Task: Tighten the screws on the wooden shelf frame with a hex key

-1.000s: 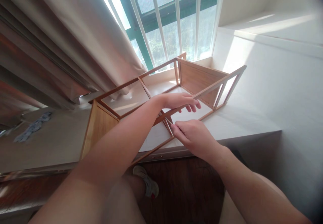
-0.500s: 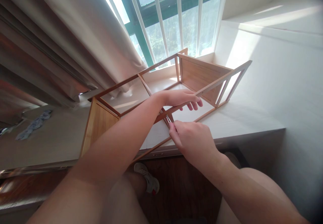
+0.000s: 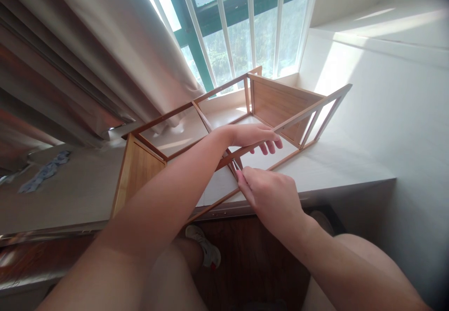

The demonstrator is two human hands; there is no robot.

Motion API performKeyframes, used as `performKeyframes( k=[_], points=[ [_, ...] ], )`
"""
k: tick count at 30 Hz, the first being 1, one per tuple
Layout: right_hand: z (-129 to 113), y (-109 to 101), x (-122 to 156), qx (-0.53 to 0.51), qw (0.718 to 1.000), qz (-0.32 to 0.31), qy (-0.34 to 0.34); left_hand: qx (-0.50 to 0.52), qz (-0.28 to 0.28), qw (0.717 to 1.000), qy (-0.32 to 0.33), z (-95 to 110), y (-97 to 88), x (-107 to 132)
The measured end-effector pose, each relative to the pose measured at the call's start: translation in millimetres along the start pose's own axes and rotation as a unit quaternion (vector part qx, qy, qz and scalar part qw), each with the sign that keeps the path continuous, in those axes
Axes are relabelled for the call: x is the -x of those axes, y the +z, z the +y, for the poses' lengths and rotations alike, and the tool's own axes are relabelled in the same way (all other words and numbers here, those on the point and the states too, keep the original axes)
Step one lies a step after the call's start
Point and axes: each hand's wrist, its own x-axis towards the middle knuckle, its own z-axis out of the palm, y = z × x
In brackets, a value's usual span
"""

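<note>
A wooden shelf frame (image 3: 301,111) lies on its side on the white window ledge, with slatted rails and solid panels at both ends. Over its near upper rail hangs my left hand (image 3: 252,137), the palm on the wood and the fingers curled loosely past it. Just below, my right hand (image 3: 271,191) is closed around a thin metal tool (image 3: 237,164). The tool's bright shaft reaches up to the underside of the rail beside a crosspiece; its handle end is hidden in my fist, so its exact kind cannot be told.
A long beige curtain (image 3: 105,44) hangs at left. Behind the frame is a barred window (image 3: 238,35). A patterned cloth (image 3: 45,173) lies on the ledge (image 3: 351,173) at far left. A white wall stands at right. Below, a white shoe (image 3: 206,248) rests on dark floor.
My right hand has shifted very slightly and the metal shaft shows at a somewhat different angle. My left hand and the shelf frame hold nearly the same place.
</note>
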Motion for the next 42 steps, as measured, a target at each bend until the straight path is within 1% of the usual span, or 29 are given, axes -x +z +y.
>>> performKeyframes(
  k=[5,10,18,23,27,32,35,37,39,42],
  points=[
    [6,3,-3,-0.025,0.999,0.015,-0.015,0.003,0.000,1.000,-0.006,0,0.3,-1],
    [7,11,-3,-0.082,0.996,0.040,0.006,0.000,0.001,1.000,-0.009,2,1.1,1],
    [1,18,1,-0.184,0.981,-0.001,0.066,-0.001,-0.004,1.000,-0.008,1,0.2,0],
    [-6,26,2,-0.288,0.952,-0.015,0.103,0.004,-0.009,1.000,-0.011,0,-0.3,-1],
    [-8,29,3,-0.378,0.913,0.005,0.150,0.007,-0.006,1.000,-0.011,-2,-0.3,-2],
    [-10,30,4,-0.468,0.860,-0.001,0.203,0.010,-0.011,1.000,-0.007,-3,-0.8,-2],
    [-13,33,5,-0.525,0.820,-0.001,0.230,0.008,-0.016,1.000,-0.007,-2,-1.0,-1],
    [-17,34,6,-0.568,0.785,-0.004,0.247,0.007,-0.018,1.000,-0.010,-1,-0.7,-1],
    [-21,34,7,-0.615,0.744,-0.007,0.261,0.010,-0.017,1.000,-0.012,0,-0.2,-1],
    [-26,34,5,-0.691,0.668,-0.008,0.277,0.010,-0.016,1.000,-0.013,0,0.1,-1]
  ],
)
